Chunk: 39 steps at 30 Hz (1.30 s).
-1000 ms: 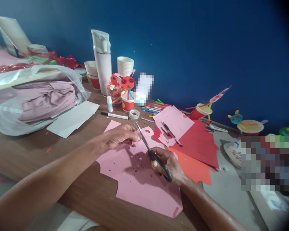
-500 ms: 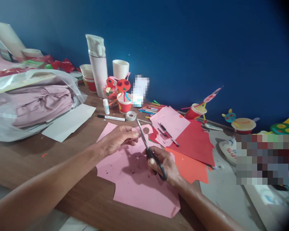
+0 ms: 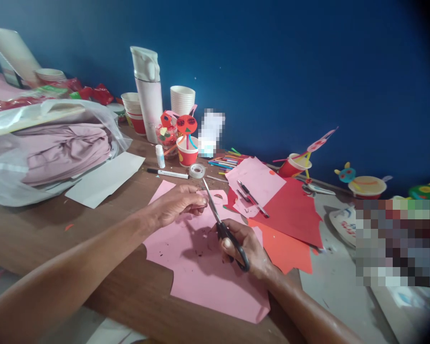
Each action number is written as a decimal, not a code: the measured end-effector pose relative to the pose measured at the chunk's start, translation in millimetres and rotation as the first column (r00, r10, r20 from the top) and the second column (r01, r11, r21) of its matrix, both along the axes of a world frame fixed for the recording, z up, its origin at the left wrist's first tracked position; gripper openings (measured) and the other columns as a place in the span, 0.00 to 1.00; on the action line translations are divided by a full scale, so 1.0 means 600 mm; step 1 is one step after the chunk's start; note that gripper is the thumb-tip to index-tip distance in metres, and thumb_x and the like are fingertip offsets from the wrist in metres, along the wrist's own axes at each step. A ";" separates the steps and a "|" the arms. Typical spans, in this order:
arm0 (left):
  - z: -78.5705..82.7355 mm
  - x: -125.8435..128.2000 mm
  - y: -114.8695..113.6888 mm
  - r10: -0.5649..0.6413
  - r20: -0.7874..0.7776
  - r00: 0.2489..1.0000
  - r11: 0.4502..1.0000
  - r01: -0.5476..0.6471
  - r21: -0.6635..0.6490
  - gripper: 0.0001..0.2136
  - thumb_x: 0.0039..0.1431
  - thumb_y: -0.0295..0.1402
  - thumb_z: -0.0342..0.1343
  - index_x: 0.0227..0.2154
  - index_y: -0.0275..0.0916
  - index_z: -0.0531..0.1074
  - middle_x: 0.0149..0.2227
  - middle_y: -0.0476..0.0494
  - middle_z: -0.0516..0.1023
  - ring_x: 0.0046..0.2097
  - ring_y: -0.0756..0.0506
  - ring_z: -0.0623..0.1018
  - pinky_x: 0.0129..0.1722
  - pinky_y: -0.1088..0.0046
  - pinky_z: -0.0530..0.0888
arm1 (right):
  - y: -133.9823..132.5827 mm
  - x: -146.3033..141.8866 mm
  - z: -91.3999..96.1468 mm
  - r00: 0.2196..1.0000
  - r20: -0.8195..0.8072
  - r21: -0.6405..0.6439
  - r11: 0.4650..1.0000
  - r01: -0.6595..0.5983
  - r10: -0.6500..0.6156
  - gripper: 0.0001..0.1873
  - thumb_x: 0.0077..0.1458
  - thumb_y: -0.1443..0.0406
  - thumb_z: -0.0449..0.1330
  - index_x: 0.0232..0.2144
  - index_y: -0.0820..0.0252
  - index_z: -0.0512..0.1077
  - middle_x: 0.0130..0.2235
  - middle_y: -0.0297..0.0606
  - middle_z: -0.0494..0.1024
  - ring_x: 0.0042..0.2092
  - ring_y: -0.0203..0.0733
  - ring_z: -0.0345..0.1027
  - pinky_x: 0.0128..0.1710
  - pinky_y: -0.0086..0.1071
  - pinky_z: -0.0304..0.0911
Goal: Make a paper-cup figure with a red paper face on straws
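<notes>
My right hand (image 3: 241, 243) is closed around the black handles of a pair of scissors (image 3: 215, 210), whose blades point up and away. My left hand (image 3: 181, 205) pinches a small piece of pink paper (image 3: 211, 194) that has a round hole in it. The blades lie over or against this piece beside my left fingertips; whether they are cutting cannot be made out. Below both hands a large pink sheet (image 3: 215, 291) with cut edges and small dark bits lies on the brown table (image 3: 136, 291).
Behind are a marker (image 3: 168, 173), a tape roll (image 3: 197, 170), a glue stick (image 3: 160, 156), a decorated cup (image 3: 188, 155) and a white flask (image 3: 148, 105). Pens (image 3: 254, 199) rest on pink paper over red sheets (image 3: 294, 210) at right. A plastic bag (image 3: 57, 148) sits left.
The view has shifted slightly, so the background sits a little lower right or higher. My hands hold the same things, and the holed pink piece is tilted a little differently beside the blades.
</notes>
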<state>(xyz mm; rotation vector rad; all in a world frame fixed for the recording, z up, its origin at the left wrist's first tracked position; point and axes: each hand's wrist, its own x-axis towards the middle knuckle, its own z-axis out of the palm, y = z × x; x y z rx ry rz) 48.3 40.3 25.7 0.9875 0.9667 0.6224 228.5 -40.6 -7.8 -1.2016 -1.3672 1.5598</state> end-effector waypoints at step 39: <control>-0.010 -0.010 0.019 -0.140 -0.050 0.989 0.989 0.142 0.034 0.02 0.39 0.27 0.56 0.18 0.35 0.69 0.17 0.51 0.69 0.22 0.52 0.70 0.27 0.73 0.66 | 0.000 0.013 -0.016 0.997 0.018 0.013 0.997 -0.074 0.074 0.21 0.48 0.51 0.60 0.35 0.64 0.70 0.19 0.28 0.64 0.19 0.29 0.56 0.18 0.24 0.53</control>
